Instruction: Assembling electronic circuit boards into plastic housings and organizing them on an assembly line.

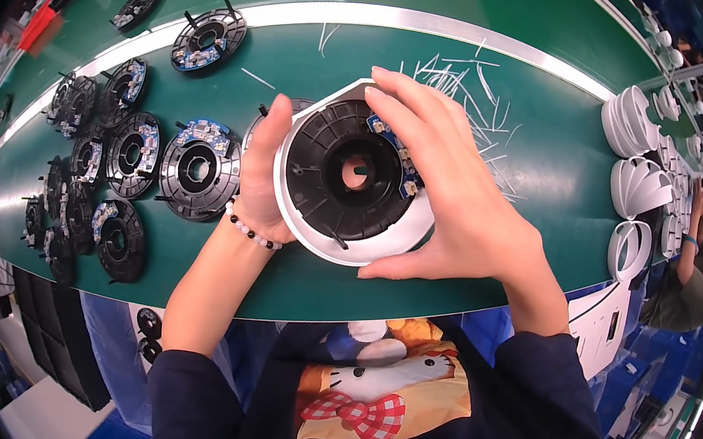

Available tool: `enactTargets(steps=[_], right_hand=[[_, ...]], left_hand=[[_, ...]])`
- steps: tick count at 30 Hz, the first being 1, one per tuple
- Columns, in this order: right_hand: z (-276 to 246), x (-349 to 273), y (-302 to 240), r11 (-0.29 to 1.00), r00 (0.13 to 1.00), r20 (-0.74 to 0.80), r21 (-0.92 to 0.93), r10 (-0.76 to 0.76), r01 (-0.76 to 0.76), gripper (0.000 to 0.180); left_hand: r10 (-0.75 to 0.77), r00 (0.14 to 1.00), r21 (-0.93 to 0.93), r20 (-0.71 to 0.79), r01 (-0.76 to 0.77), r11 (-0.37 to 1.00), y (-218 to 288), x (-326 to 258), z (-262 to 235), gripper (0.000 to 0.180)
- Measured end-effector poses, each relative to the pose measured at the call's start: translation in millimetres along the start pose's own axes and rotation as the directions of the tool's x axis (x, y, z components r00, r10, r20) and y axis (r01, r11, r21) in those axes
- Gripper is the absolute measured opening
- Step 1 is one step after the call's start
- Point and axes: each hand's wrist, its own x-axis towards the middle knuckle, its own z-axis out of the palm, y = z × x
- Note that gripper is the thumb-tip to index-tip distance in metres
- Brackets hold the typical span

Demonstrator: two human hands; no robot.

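Observation:
Between my hands is a white round housing, tilted up off the green table. A black ribbed disc with a blue circuit board at its right edge sits inside it. My left hand, with a beaded bracelet on the wrist, holds the housing from the left and below. Its thumb points up along the rim, and skin shows through the disc's centre hole. My right hand curves around the right side, fingertips at the top rim near the board and thumb at the bottom rim.
Several black discs with blue boards lie on the left of the green table. Thin white strips are scattered behind my right hand. White rings line the right edge. Another person sits at far right.

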Motion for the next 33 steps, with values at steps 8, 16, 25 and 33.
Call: enactTargets(steps=[8, 16, 25, 33], right_hand=[[29, -11, 5, 0.993, 0.982, -0.162, -0.051, 0.101, -0.11, 0.113], [27, -5, 6, 0.993, 0.984, -0.173, -0.103, 0.04, -0.058, 0.105], [6, 55, 53, 0.85, 0.887, -0.003, -0.288, -0.462, 0.441, 0.041], [7, 137, 185, 0.737, 0.946, -0.201, -0.673, -0.256, 0.056, 0.029]], left_hand=[[0.072, 0.997, -0.027, -0.014, -0.072, 0.997, -3, 5, 1, 0.046], [0.244, 0.955, 0.044, -0.171, -0.24, 0.97, -2, 6, 10, 0.046], [0.321, 0.872, 0.176, -0.37, -0.273, 0.946, 24, 4, 7, 0.058], [0.58, 0.653, 0.81, 0.486, -0.088, -0.58, 46, 10, 6, 0.038]])
